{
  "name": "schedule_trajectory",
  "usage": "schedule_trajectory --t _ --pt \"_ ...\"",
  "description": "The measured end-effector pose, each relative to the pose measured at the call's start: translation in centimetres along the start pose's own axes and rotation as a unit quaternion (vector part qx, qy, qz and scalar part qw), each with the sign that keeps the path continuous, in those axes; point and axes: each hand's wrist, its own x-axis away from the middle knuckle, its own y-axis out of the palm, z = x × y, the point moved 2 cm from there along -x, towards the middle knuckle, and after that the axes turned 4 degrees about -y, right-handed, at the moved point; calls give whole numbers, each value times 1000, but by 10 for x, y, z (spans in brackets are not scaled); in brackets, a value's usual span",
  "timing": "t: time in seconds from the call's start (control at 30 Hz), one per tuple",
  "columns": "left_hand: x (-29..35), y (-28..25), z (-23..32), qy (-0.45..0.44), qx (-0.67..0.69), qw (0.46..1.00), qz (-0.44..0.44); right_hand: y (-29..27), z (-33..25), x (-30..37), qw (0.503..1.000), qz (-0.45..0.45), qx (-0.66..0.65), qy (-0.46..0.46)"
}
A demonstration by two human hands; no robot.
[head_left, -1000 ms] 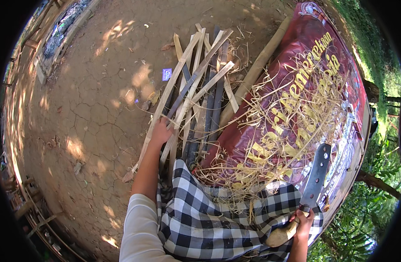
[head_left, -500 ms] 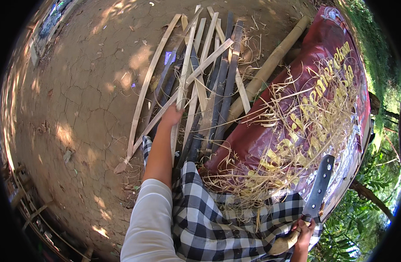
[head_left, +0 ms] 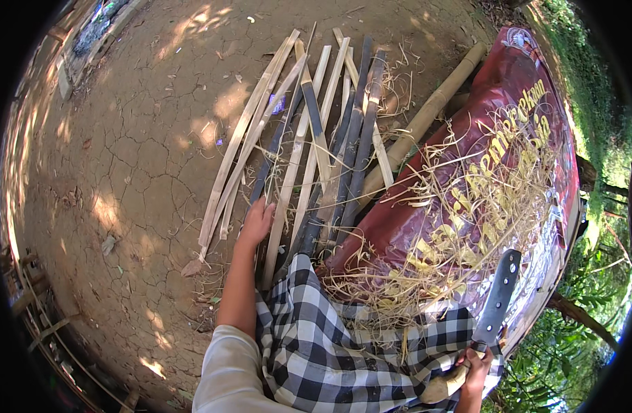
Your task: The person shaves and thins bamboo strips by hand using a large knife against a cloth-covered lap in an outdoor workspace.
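My left hand (head_left: 259, 220) is closed at the lower end of a dark-skinned bamboo strip (head_left: 269, 162), its fingertips partly hidden. Pale split bamboo strips (head_left: 237, 155) lie slanted to the left of it, and several more pale and dark ones spread to its right. In my right hand (head_left: 477, 368), low at the right, is a broad-bladed knife (head_left: 498, 296) with holes along its dark blade. Its blade points up, and the wooden handle runs out below my fist over the checked cloth (head_left: 329, 358) on my lap.
Thin curled shavings (head_left: 495, 186) cover a dark red printed sheet (head_left: 405, 213) at the right. A thick bamboo pole (head_left: 429, 110) lies along the sheet's far left edge. Cracked bare earth (head_left: 137, 151) stretches to the left, and green plants (head_left: 577, 330) stand beyond the sheet.
My left hand has let go of the pale strip and drawn back toward me, slightly left. Pale strips that crossed the pile now lie together on its left side. The knife is nearly still.
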Motion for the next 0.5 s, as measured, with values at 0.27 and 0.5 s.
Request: schedule_trajectory --t 0.27,0.5 --pt "49 -52 -33 -183 208 960 -34 1 1 0 999 -36 -19 -10" --pt "101 -127 70 -66 -127 973 184 -2 2 8 999 -24 -27 -21"
